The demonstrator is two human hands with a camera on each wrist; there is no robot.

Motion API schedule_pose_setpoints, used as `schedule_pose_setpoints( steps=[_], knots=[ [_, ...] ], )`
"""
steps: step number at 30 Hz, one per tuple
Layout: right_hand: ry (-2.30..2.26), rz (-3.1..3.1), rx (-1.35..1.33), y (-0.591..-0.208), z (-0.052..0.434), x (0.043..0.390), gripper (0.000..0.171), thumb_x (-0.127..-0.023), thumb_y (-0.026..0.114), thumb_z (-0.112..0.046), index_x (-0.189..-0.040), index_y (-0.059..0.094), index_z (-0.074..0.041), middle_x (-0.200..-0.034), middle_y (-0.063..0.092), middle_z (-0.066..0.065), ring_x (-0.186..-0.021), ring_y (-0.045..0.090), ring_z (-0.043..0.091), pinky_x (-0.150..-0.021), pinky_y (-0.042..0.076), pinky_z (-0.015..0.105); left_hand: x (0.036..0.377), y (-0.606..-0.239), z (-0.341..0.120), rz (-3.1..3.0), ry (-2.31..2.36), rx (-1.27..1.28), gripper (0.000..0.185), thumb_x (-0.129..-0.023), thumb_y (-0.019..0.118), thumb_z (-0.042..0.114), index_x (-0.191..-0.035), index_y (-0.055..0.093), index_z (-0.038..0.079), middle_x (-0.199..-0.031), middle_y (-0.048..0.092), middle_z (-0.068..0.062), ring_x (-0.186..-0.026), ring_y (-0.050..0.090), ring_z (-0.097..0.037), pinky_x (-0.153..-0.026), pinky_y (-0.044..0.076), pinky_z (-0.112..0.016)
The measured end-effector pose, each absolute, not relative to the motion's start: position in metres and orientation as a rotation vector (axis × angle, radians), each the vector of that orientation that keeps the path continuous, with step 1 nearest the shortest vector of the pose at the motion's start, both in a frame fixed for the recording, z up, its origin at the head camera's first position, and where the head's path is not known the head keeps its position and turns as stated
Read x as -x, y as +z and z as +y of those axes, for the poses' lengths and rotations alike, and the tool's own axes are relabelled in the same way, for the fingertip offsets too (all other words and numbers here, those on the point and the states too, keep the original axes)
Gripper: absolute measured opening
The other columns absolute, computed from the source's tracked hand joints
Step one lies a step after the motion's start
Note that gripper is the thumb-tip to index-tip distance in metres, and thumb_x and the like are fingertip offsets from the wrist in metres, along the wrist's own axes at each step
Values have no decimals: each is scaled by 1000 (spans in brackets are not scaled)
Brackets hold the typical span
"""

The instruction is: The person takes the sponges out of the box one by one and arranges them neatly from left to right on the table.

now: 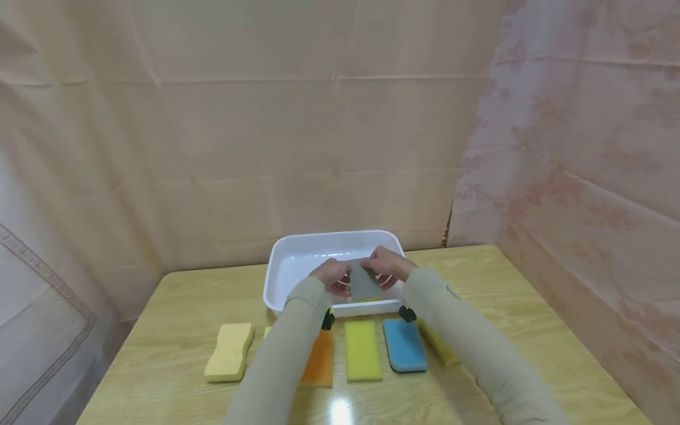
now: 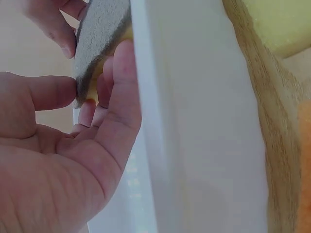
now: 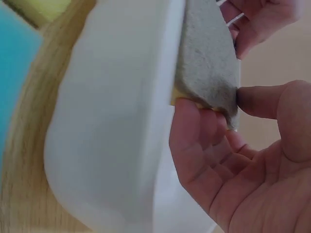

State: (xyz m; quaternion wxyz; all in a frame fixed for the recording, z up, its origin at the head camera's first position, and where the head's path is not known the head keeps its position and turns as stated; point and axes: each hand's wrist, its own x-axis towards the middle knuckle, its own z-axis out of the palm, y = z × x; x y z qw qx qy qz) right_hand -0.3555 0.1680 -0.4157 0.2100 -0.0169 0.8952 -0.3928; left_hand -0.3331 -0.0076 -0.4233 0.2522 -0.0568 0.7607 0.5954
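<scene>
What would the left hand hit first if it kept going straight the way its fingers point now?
Probably the right hand. The left hand points across the grey-topped sponge that both hands hold over the white tray, and the other hand's fingers grip its far edge. Depth is hard to judge here.

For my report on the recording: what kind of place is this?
Probably a staged indoor set, not a kitchen: a light wooden table, creased beige cloth walls, and a white plastic tub behind a tidy row of coloured sponges.

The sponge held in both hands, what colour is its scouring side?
Grey, on the sponge over a yellow foam layer; the right wrist view shows it best.
</scene>
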Motion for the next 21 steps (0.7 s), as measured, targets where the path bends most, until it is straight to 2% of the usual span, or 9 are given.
schedule_pose_setpoints(
  steps=[7, 12, 16, 21],
  knots=[
    [-1092, 2518, 46, -418, 168, 355, 26, -103, 57, -28, -97, 57, -2, -94, 63, 13, -72, 63, 25, -57, 60, 36, 331, -422, -9, 2082, 1616, 151, 26, -96, 47, 8, -116, 56, -6, -94, 55, -14, -67, 60, -18, -74, 61, -32],
    [-1101, 2541, 52, -416, 169, 356, 31, -102, 58, -29, -109, 53, 1, -102, 61, 15, -74, 65, 27, -58, 61, 37, 334, -422, -11, 2088, 1597, 135, 28, -97, 45, 9, -117, 57, -6, -93, 55, -14, -66, 61, -18, -74, 61, -32],
    [-1138, 2593, 59, -414, 171, 357, 39, -101, 60, -32, -120, 47, -1, -109, 60, 18, -75, 67, 29, -57, 61, 39, 342, -423, -11, 2071, 1633, 131, 24, -97, 46, 11, -110, 58, -4, -88, 54, -12, -62, 60, -17, -67, 61, -29],
    [-1182, 2600, 70, -414, 172, 356, 42, -101, 60, -32, -125, 46, -1, -112, 61, 22, -76, 69, 31, -56, 61, 40, 349, -425, -12, 1993, 1708, 126, 19, -100, 44, 13, -98, 56, 0, -80, 50, -8, -57, 57, -15, -57, 59, -27]
  ],
)
